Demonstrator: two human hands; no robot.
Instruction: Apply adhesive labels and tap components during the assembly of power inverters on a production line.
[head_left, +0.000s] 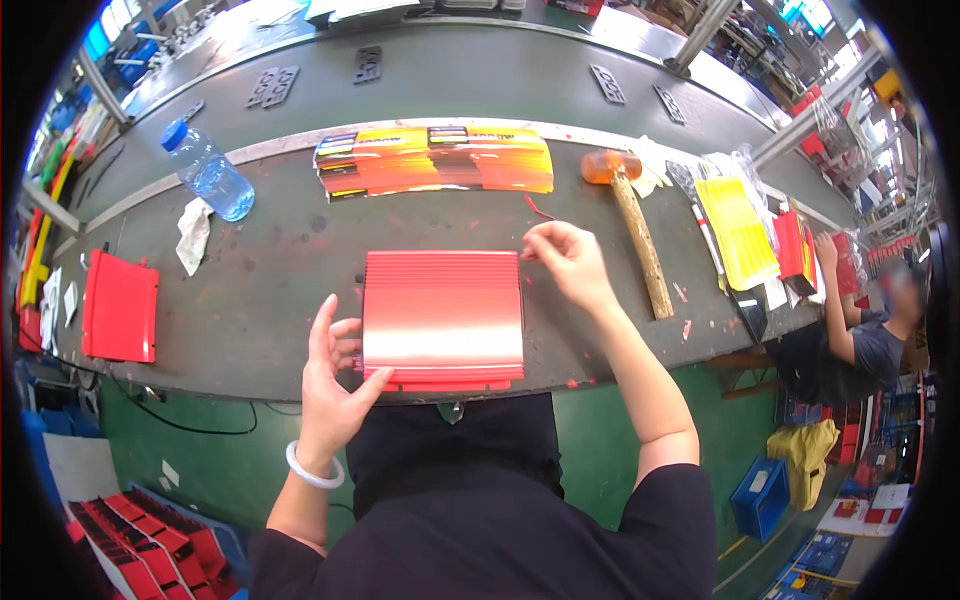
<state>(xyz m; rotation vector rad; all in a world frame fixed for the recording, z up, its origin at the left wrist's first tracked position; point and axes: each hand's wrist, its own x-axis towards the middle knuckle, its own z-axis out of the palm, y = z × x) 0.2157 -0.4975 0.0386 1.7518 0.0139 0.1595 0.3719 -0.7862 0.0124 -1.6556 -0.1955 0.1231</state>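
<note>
A red ribbed metal housing [443, 320] lies near the table's front edge, between my two hands. My left hand [338, 375] is at its left side with the fingers apart. The thumb reaches the housing's lower left corner, and some fingertips are hidden by its side. Close to the upper right corner, my right hand [568, 262] has thumb and forefinger pinched together. Whatever is between them is too small to make out. A thin red strip [538, 208] lies just beyond the right hand.
Behind the housing is a stack of yellow-and-red printed cardboard [435, 160]. A mallet [640, 235] lies to the right, near yellow sheets [737, 232]. At left are a water bottle [210, 172], a white cloth [194, 235] and another red panel [120, 307]. A person [850, 330] sits far right.
</note>
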